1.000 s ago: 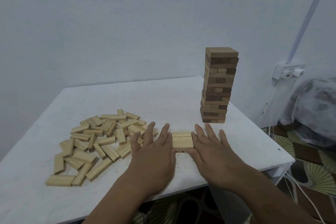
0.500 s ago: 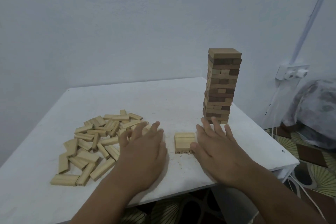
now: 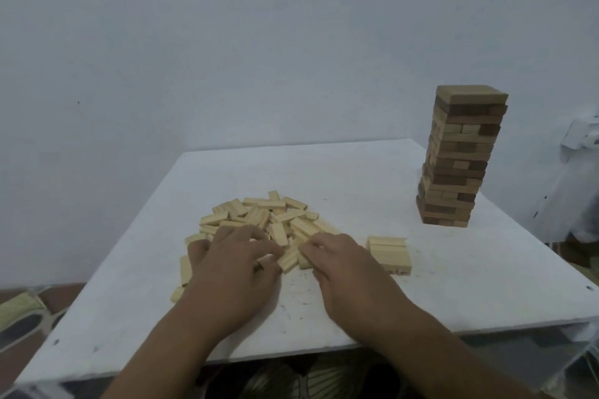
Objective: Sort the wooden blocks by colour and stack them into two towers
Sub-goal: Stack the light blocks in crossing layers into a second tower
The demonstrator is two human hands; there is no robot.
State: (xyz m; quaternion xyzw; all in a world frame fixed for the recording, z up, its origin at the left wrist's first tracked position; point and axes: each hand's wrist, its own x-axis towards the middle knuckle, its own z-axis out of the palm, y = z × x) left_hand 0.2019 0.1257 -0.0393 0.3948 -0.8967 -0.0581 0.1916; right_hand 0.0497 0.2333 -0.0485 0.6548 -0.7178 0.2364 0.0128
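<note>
Head camera: two hands at a pile of pale wooden blocks

Head camera view, looking down at a white square table [image 3: 324, 172] set against a pale wall.

Both hands reach into the near edge of a loose pile of pale, light-coloured rectangular wooden blocks [image 3: 272, 217]. The left hand [image 3: 233, 266] lies palm down over the pile's near left side, its fingers bent onto the blocks under them; motion blur hides whether they grip one. The right hand [image 3: 343, 266] lies palm down just right of it, fingers curled toward the left and touching blocks at the pile's near right edge; whether they pinch a block cannot be told. One pale block [image 3: 288, 261] lies between the two sets of fingertips, touching or nearly touching both.

Most of the pile spreads beyond the fingertips, away from the person. A few stray blocks lie left of the left hand's fingers.

Just right of the right hand's knuckles sits a low, neat stack of pale blocks [image 3: 390, 254], laid side by side in flat layers.

Well beyond the right hand's fingers, far to the right, stands a tall tower of darker brown and tan wooden blocks [image 3: 460, 155], upright near the table's right edge.
</note>
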